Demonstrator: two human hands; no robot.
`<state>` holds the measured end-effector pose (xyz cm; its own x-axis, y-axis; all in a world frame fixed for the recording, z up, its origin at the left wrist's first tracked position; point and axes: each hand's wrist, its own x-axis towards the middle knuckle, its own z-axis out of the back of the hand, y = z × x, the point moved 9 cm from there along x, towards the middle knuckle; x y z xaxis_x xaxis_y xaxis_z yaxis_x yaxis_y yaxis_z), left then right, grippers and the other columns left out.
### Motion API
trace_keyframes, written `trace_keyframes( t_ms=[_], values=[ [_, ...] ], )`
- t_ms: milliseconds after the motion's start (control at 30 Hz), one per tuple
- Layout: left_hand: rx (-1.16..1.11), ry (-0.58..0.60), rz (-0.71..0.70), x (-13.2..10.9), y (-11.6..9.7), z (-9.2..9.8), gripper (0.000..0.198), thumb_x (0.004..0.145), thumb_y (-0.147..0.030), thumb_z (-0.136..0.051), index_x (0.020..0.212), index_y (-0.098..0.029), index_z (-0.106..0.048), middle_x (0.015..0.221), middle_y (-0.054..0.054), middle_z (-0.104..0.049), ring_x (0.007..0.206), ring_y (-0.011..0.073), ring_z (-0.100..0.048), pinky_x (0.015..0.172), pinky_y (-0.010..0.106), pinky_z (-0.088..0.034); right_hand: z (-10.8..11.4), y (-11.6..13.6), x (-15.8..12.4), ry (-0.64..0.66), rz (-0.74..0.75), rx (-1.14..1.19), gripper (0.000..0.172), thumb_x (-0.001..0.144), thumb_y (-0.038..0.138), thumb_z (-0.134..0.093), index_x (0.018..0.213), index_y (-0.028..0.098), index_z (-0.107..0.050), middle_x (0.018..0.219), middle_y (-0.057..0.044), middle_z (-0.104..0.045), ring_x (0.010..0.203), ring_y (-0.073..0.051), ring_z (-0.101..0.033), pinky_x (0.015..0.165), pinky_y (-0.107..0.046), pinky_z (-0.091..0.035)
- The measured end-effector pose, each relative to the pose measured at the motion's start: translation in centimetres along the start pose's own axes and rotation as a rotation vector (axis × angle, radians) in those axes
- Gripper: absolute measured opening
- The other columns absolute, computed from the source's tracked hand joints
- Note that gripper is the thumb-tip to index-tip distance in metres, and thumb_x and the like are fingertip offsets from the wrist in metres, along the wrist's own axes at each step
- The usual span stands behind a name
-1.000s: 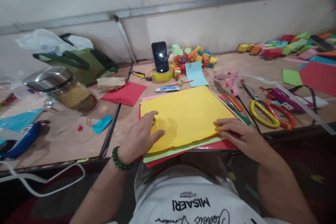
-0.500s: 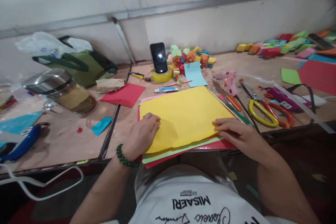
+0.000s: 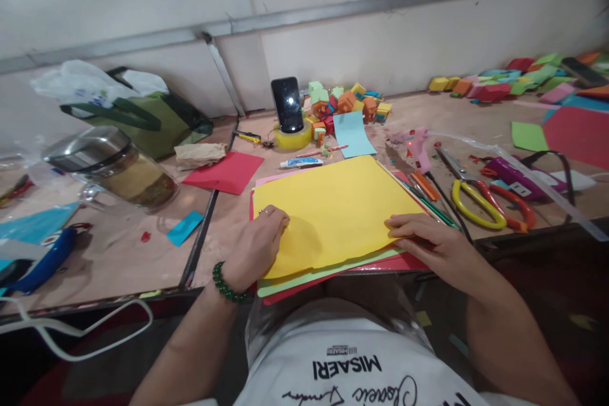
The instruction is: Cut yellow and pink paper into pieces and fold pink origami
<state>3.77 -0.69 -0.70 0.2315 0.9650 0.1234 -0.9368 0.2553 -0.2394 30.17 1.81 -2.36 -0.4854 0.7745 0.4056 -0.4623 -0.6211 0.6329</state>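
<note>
A large yellow sheet of paper (image 3: 340,209) lies on top of a stack of coloured paper at the table's front edge. Under it, the edges of a light green sheet (image 3: 285,285) and a red sheet (image 3: 275,299) stick out towards me. My left hand (image 3: 259,241), with a ring and a green bead bracelet, is closed on the yellow sheet's left side with bent fingers on top. On the right side my right hand (image 3: 428,241) grips the same sheet, fingertips on its surface and thumb near its front edge.
Right of the stack lie scissors (image 3: 476,200), a pink glue gun (image 3: 417,149) and a purple device (image 3: 521,179). Behind it, a phone (image 3: 287,104) leans upright on a yellow tape roll (image 3: 292,138) beside folded paper pieces (image 3: 347,103). A glass jar (image 3: 137,177) stands left.
</note>
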Motion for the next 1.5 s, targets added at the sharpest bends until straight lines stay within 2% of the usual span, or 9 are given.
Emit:
trace_keyframes(
  t_ms=[133,367,667,767,900,1100,1300,1400,1500],
  values=[
    [-0.01,0.019,-0.07,-0.5,-0.6,-0.4,0.022,0.096,-0.024,-0.04,0.09,-0.018,-0.061,0.096,0.006,-0.063,0.081,0.0177,-0.061,0.074,0.031,-0.05,0.0,0.1,0.0,-0.005,0.012,-0.004,0.019,0.09,0.036,-0.056,0.088,0.025,-0.071,0.101,-0.008,-0.073,0.096,-0.023,-0.069,0.086,-0.039,-0.058],
    [0.271,0.083,0.005,0.0,-1.2,-0.9,0.023,0.094,-0.013,-0.034,0.087,-0.016,-0.055,0.089,0.008,-0.058,0.067,0.0173,-0.058,0.06,0.03,-0.047,0.0,0.3,0.0,-0.001,0.008,-0.012,0.018,0.089,0.035,-0.056,0.087,0.024,-0.07,0.1,-0.008,-0.073,0.095,-0.022,-0.069,0.085,-0.039,-0.058],
    [-0.023,-0.122,0.05,-0.1,1.2,0.4,0.015,0.091,-0.014,-0.038,0.083,-0.02,-0.05,0.082,0.005,-0.059,0.077,0.0196,-0.058,0.069,0.032,-0.048,0.0,0.2,0.0,-0.011,0.015,-0.006,0.017,0.089,0.034,-0.056,0.088,0.025,-0.07,0.1,-0.008,-0.073,0.096,-0.023,-0.069,0.085,-0.04,-0.058],
    [-0.077,-0.1,0.068,-0.3,1.5,0.2,0.015,0.092,-0.018,-0.04,0.087,-0.018,-0.055,0.086,0.005,-0.062,0.08,0.0197,-0.06,0.073,0.034,-0.049,0.1,0.5,0.0,-0.021,0.042,-0.009,0.015,0.089,0.032,-0.057,0.088,0.024,-0.07,0.099,-0.008,-0.073,0.096,-0.022,-0.069,0.084,-0.038,-0.058],
    [-0.045,-0.043,-0.018,-0.3,-0.2,-0.2,0.018,0.094,-0.022,-0.043,0.095,-0.018,-0.061,0.1,0.007,-0.065,0.088,0.0197,-0.063,0.078,0.033,-0.05,0.2,0.8,-0.1,-0.031,0.074,-0.026,0.014,0.089,0.029,-0.057,0.089,0.024,-0.07,0.099,-0.008,-0.073,0.095,-0.022,-0.069,0.083,-0.037,-0.059],
    [0.249,0.054,0.05,0.2,-1.0,-0.9,0.022,0.093,-0.012,-0.037,0.084,-0.016,-0.057,0.091,0.007,-0.061,0.067,0.0152,-0.06,0.057,0.026,-0.045,0.1,0.8,0.0,-0.017,0.066,-0.034,0.014,0.089,0.028,-0.056,0.089,0.024,-0.069,0.1,-0.008,-0.073,0.094,-0.021,-0.069,0.084,-0.036,-0.058],
    [0.124,-0.106,0.091,0.2,0.8,0.1,0.018,0.092,-0.012,-0.038,0.087,-0.018,-0.055,0.087,0.006,-0.061,0.078,0.0187,-0.061,0.069,0.03,-0.049,0.0,0.4,-0.1,-0.01,0.046,-0.029,0.016,0.09,0.032,-0.056,0.089,0.024,-0.07,0.101,-0.008,-0.073,0.096,-0.022,-0.069,0.085,-0.038,-0.058],
    [0.049,-0.112,0.047,-0.2,1.1,0.0,0.016,0.093,-0.016,-0.041,0.088,-0.018,-0.057,0.089,0.006,-0.064,0.082,0.0196,-0.062,0.073,0.032,-0.05,0.1,0.5,-0.1,-0.018,0.063,-0.031,0.015,0.09,0.03,-0.056,0.089,0.023,-0.069,0.1,-0.008,-0.073,0.096,-0.021,-0.069,0.085,-0.037,-0.058],
    [-0.001,-0.094,-0.044,-0.5,0.0,-0.1,0.02,0.095,-0.019,-0.041,0.091,-0.018,-0.061,0.093,0.006,-0.066,0.084,0.0188,-0.063,0.076,0.031,-0.05,0.2,1.0,0.0,-0.022,0.095,-0.044,0.014,0.09,0.027,-0.056,0.09,0.023,-0.069,0.099,-0.008,-0.074,0.094,-0.021,-0.069,0.083,-0.036,-0.058]
  ],
)
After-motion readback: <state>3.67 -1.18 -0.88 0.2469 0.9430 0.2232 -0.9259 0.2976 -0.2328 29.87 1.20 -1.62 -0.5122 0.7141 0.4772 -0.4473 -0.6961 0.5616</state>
